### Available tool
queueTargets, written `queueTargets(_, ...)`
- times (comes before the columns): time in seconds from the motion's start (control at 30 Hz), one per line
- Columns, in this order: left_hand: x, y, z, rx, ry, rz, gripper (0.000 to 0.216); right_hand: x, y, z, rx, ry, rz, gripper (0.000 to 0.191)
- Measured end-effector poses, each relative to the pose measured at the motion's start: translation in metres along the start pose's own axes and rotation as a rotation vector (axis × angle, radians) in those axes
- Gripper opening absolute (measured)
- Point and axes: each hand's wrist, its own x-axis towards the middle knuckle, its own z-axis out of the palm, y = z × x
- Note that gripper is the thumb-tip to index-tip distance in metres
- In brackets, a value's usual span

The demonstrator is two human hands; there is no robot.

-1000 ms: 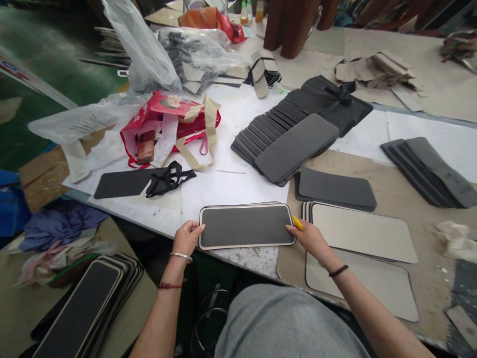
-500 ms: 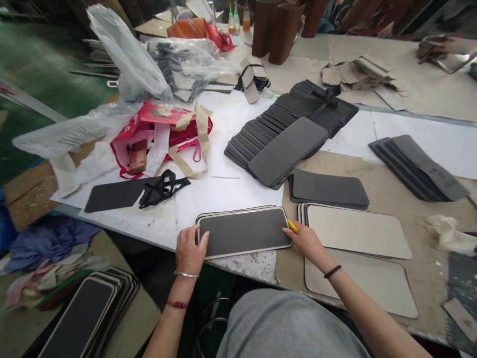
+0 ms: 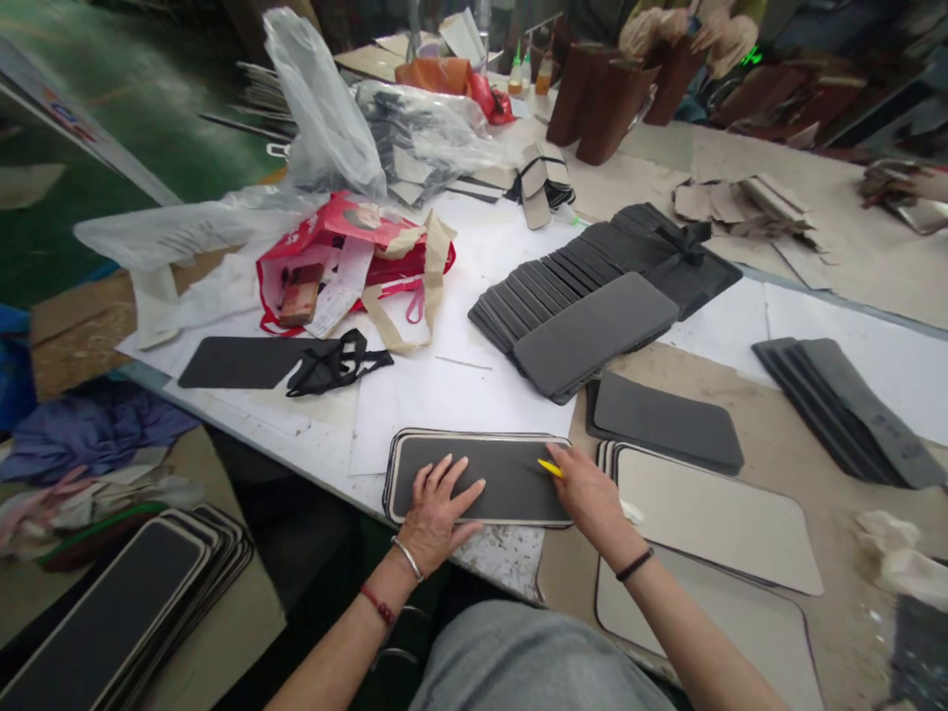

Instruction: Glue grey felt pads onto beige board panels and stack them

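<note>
A dark grey panel (image 3: 511, 479) with a pale border lies on top of a small stack at the table's near edge. Spread flat across its left half, the fingers of my left hand (image 3: 440, 504) press on the surface. My right hand (image 3: 589, 494) is closed around a slim yellow pointed tool (image 3: 549, 467) at the panel's right end; only the tool's tip shows, and its kind is unclear. Beside that hand are pale cream panels (image 3: 718, 518) with dark edges, stacked and overlapping. Plain dark grey pieces (image 3: 671, 423) sit just behind them.
Fanned dark grey pieces (image 3: 548, 286) lie farther back, with more grey pieces (image 3: 844, 410) at right. A red bag (image 3: 341, 222), black ties (image 3: 337, 365) and clear plastic (image 3: 326, 118) occupy the left. Bordered panels (image 3: 111, 602) are stacked lower left. Another person's gloved hands (image 3: 692, 35) show at back.
My left hand has moved from the panel's left end onto its face, fingers spread. My right hand has shifted the yellow tool inward over the panel's right end. The camera view has shifted.
</note>
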Motion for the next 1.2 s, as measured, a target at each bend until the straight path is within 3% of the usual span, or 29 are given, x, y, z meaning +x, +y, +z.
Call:
queueTargets(0.17, -0.002, -0.002, 0.004, -0.03, 0.038, -0.012, 0.049, 0.022, -0.028, -0.001, -0.06, -0.043, -0.087, 0.041)
queueTargets(0.53, -0.003, -0.004, 0.006, -0.073, 0.051, -0.039, 0.048, 0.036, -0.077, -0.007, -0.068, -0.129, -0.299, 0.041)
queueTargets(0.67, -0.003, -0.004, 0.009, -0.087, 0.047, -0.059, 0.049, 0.044, -0.074, -0.01, -0.043, -0.162, -0.299, 0.04)
queueTargets(1.0, -0.003, -0.004, 0.007, -0.089, 0.053, -0.051, 0.048, 0.049, -0.027, -0.03, -0.131, -0.215, -0.207, 0.034)
queueTargets(1.2, -0.004, -0.004, 0.008, -0.083, 0.061, -0.047, 0.048, 0.049, -0.048, -0.029, -0.111, -0.206, -0.268, 0.033)
